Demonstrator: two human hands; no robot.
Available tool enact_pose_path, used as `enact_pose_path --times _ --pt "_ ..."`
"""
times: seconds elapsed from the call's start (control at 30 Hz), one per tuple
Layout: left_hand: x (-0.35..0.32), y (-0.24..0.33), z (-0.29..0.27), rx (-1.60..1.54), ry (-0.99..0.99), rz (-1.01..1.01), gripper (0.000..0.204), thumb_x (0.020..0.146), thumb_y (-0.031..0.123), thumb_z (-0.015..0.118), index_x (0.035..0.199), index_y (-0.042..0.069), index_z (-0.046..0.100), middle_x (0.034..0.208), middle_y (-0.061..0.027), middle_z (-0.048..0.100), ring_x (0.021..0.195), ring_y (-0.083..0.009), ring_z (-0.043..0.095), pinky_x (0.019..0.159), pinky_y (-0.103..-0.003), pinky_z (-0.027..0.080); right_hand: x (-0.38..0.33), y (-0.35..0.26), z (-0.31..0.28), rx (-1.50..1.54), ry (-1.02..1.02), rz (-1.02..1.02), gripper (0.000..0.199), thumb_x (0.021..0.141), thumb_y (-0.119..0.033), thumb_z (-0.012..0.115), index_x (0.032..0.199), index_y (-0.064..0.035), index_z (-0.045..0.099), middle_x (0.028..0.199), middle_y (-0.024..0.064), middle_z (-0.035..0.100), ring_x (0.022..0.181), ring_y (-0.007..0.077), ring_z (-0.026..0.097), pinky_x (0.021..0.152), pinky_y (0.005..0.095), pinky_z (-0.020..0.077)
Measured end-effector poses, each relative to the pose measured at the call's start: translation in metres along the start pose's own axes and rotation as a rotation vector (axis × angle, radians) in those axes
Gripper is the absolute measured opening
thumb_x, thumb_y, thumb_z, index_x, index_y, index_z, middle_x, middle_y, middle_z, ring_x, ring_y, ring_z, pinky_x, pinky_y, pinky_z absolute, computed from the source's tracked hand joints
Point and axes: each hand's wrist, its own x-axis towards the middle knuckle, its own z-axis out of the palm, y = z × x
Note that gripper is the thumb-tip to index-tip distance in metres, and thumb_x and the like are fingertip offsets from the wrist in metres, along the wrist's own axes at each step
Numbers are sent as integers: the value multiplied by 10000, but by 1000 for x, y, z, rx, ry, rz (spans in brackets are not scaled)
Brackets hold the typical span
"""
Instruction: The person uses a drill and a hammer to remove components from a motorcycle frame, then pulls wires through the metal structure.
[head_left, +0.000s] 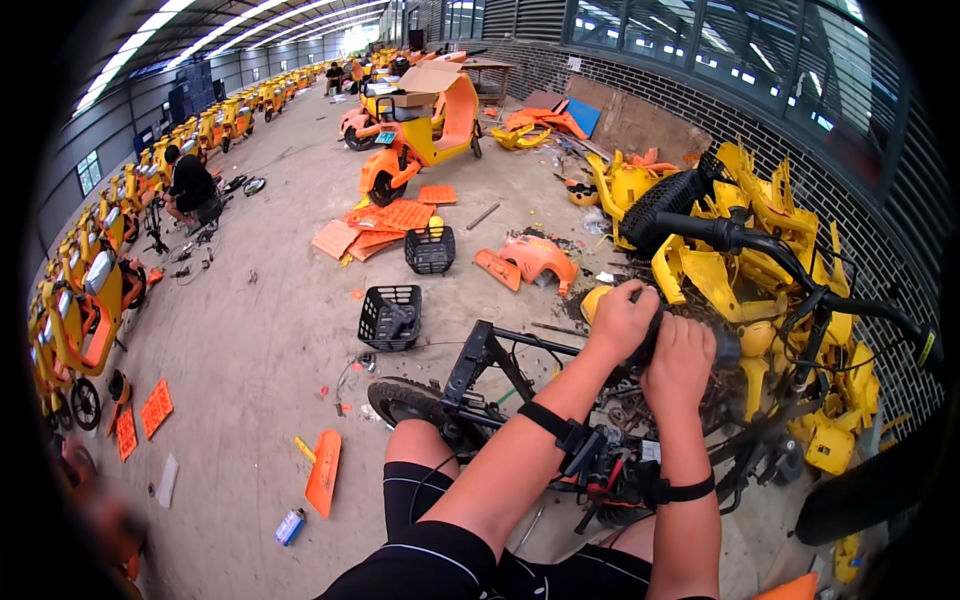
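Observation:
A stripped scooter frame [470,365] stands in front of me, its rear wheel [402,402] to the left and its black handlebar [790,258] to the right. My left hand [622,322] is closed around a dark, rounded object above the frame. Just to its right, my right hand [680,362] wraps over the same object. Its dark cylindrical end [726,347] sticks out past the right fingers; the hands hide most of it, so I cannot tell its kind. Between my forearms, a cluster of cables and red-and-black parts [598,475] sits low on the frame.
Yellow body panels [715,275] are heaped against the brick wall at right. Ahead lie two black baskets [390,318], orange panels [385,222] and an orange-yellow scooter [430,135]. A can [289,527] lies at lower left. Another person [190,185] crouches near the scooter row [90,290].

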Motion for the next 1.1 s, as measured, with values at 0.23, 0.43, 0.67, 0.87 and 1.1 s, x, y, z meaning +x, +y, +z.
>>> enact_pose_path --times 0.23,0.43,0.67,0.87,1.1 --pt "3 -9 -7 -28 -12 25 343 937 284 589 923 -48 675 814 -219 679 754 -279 657 756 -384 518 1 -2 5 -32 -41 -3 370 885 -162 550 1235 -43 560 1055 70 576 1094 250 544 1118 415 338" --pt "7 -19 -11 -163 -17 24 328 958 253 568 888 -57 646 757 -102 635 727 -148 550 703 -332 479 5 -7 2 -154 -12 -25 522 916 -176 542 1414 -21 523 1011 82 593 1031 255 557 1094 413 372" --pt "10 -28 -19 -278 -16 -20 307 975 253 554 847 -20 615 750 -5 562 723 -93 475 663 -286 418 9 -10 2 -178 19 -56 479 913 -192 553 1366 -37 538 1013 67 597 1049 245 566 1123 401 351" --pt "5 -29 -28 -303 43 -29 320 990 259 537 827 -12 584 753 3 548 718 -84 455 646 -283 400 12 -12 -1 -77 81 -112 437 892 -164 573 1310 -41 546 1010 64 592 1077 236 568 1136 385 346" --pt "9 -30 -24 -151 173 34 372 993 281 534 816 -41 589 706 -57 562 689 -130 473 648 -335 433 19 -5 6 43 83 -135 414 834 -121 616 1239 -52 562 1033 65 602 1119 250 568 1145 390 343"
